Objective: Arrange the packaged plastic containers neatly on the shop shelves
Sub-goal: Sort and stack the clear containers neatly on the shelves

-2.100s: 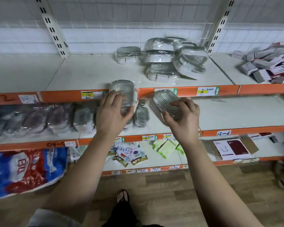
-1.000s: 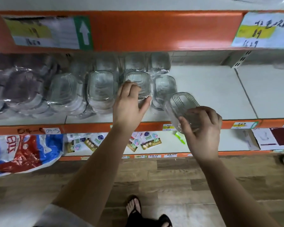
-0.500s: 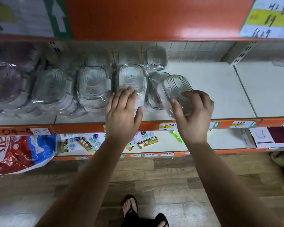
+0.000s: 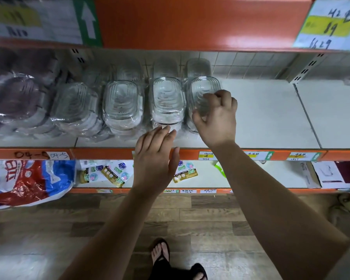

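Right hand [image 4: 217, 120] gripping wrapped container [image 4: 201, 89], left hand [image 4: 154, 158] flat, white shelf [image 4: 267, 118], wood-look floor [image 4: 200, 221]

Four clear containers [image 4: 121, 104] top the front row, with two hands [image 4: 154, 160] and one blue-and-red bag [image 4: 26, 182].

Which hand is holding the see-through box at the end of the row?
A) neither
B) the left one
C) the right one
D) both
C: the right hand has its fingers curled round the box, while the left hand is flat and open in front of the row.
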A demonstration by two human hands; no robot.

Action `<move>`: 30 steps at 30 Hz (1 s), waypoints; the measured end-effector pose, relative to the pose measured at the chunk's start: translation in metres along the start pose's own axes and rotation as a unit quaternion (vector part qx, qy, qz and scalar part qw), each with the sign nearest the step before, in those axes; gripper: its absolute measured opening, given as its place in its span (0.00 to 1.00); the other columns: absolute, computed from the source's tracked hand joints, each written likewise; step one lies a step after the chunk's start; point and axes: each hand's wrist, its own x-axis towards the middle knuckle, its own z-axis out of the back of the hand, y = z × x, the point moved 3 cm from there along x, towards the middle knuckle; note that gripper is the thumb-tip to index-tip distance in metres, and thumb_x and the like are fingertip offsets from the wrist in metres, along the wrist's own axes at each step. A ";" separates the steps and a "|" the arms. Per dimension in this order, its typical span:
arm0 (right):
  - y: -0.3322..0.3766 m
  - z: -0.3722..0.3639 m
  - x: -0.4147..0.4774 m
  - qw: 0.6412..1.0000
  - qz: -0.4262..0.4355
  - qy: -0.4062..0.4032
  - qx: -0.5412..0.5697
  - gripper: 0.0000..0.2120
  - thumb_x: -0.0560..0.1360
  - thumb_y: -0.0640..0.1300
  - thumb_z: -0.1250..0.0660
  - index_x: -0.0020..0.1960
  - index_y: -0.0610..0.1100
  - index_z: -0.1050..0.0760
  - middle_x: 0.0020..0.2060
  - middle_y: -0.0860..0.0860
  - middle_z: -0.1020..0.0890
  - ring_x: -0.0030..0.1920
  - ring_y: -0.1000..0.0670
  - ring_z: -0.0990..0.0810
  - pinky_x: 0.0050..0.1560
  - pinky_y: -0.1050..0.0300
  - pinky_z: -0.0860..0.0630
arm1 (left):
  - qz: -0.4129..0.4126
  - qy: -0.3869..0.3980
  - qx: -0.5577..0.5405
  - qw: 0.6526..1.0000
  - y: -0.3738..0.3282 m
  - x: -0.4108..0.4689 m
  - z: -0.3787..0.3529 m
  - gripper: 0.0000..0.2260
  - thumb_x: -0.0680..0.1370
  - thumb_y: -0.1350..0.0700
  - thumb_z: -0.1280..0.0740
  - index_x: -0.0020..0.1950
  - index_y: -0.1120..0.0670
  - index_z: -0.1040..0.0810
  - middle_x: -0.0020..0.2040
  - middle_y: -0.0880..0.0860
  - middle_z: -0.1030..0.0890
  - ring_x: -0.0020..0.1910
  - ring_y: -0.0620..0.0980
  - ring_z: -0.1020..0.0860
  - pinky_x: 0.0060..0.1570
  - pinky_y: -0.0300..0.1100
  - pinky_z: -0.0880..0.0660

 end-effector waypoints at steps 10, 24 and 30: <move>-0.005 0.018 -0.038 0.998 0.020 0.056 -0.032 0.23 0.78 0.51 0.37 0.71 0.43 0.32 0.71 0.46 0.32 0.70 0.40 0.38 0.69 0.46 0.37 | -0.005 0.008 0.009 1.000 -0.021 -0.007 0.009 0.16 0.79 0.54 0.38 0.62 0.60 0.21 0.63 0.56 0.21 0.63 0.56 0.24 0.66 0.52 0.34; 0.020 0.160 -0.118 0.999 0.021 0.008 0.046 0.17 0.77 0.44 0.35 0.63 0.40 0.25 0.56 0.43 0.22 0.57 0.39 0.28 0.57 0.47 0.30 | -0.025 -0.003 0.025 0.999 -0.103 -0.018 0.130 0.16 0.79 0.53 0.37 0.62 0.59 0.20 0.61 0.56 0.20 0.60 0.57 0.22 0.66 0.52 0.34; 0.032 0.219 -0.125 0.994 0.047 -0.051 0.089 0.16 0.77 0.48 0.39 0.61 0.43 0.24 0.56 0.46 0.22 0.58 0.43 0.29 0.56 0.50 0.29 | -0.031 -0.019 0.023 0.999 -0.128 0.005 0.179 0.17 0.80 0.52 0.41 0.63 0.58 0.21 0.62 0.54 0.21 0.62 0.56 0.24 0.66 0.53 0.33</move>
